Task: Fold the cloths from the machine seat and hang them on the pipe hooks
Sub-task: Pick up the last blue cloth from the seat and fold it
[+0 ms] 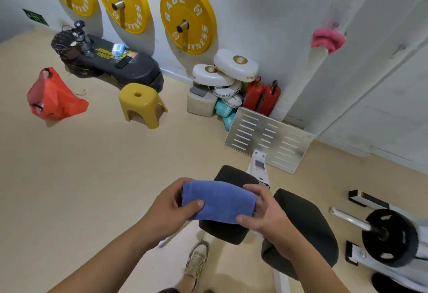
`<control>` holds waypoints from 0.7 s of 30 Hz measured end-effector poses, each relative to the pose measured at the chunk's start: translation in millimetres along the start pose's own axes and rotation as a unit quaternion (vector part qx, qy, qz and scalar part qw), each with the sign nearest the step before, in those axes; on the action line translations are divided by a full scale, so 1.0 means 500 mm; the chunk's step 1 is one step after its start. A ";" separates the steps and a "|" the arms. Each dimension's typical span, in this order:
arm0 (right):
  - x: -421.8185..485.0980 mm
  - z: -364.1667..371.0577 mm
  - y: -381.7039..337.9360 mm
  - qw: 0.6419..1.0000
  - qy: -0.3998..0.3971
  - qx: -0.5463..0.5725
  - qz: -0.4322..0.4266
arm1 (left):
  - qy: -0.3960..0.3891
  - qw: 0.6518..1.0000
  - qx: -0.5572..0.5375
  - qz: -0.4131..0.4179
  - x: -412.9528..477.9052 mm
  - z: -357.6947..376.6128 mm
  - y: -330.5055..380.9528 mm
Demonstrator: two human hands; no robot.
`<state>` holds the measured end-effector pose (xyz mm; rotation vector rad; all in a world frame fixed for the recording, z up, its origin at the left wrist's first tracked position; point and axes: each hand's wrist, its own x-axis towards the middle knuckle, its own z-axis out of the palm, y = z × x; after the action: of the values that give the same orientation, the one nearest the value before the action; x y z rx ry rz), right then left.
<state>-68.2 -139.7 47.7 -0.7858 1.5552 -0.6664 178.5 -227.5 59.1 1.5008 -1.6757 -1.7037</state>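
Note:
A folded blue cloth (218, 201) is held in the air between both hands, above the black padded machine seat (234, 231). My left hand (171, 207) grips its left end, thumb on top. My right hand (261, 209) grips its right end. A pink cloth (327, 39) hangs bunched on a hook of the white pipe (310, 72) at the upper right wall. A second black pad (308, 230) sits to the right of the seat.
A perforated metal foot plate (268, 139) stands beyond the seat. A yellow stool (140, 104) and a red bag (54, 97) are on the floor to the left. Fire extinguishers (261, 97) and white pads (231, 70) fill the corner. A barbell weight (389, 236) lies at right.

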 end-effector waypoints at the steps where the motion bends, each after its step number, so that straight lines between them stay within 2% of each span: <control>1: -0.011 0.012 0.002 0.998 0.014 -0.051 -0.020 | 0.002 1.000 0.022 0.009 -0.009 -0.005 -0.003; 3: -0.035 0.037 -0.002 0.977 0.057 -0.196 -0.066 | -0.016 0.997 0.074 0.022 -0.030 -0.009 -0.005; 5: -0.058 0.066 -0.017 0.958 0.042 -0.268 -0.086 | -0.059 0.992 0.104 0.040 -0.052 -0.011 -0.003; 8: -0.070 0.090 -0.066 0.958 -0.022 -0.280 -0.054 | -0.126 0.982 0.119 0.078 -0.067 -0.026 0.015; 12: -0.042 0.119 -0.147 0.963 -0.055 -0.257 -0.066 | -0.115 0.983 0.112 0.094 -0.054 -0.111 0.032; 17: 0.093 0.233 -0.278 0.950 -0.036 -0.301 -0.073 | -0.038 0.995 0.050 0.077 0.026 -0.324 0.015; 21: 0.224 0.350 -0.399 0.960 0.047 -0.222 -0.163 | -0.019 0.995 0.042 0.089 0.126 -0.532 0.008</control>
<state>120.9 -346.4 115.4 -1.3863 1.7050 -0.6029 367.8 -420.7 98.1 1.3162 -1.8610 -1.5964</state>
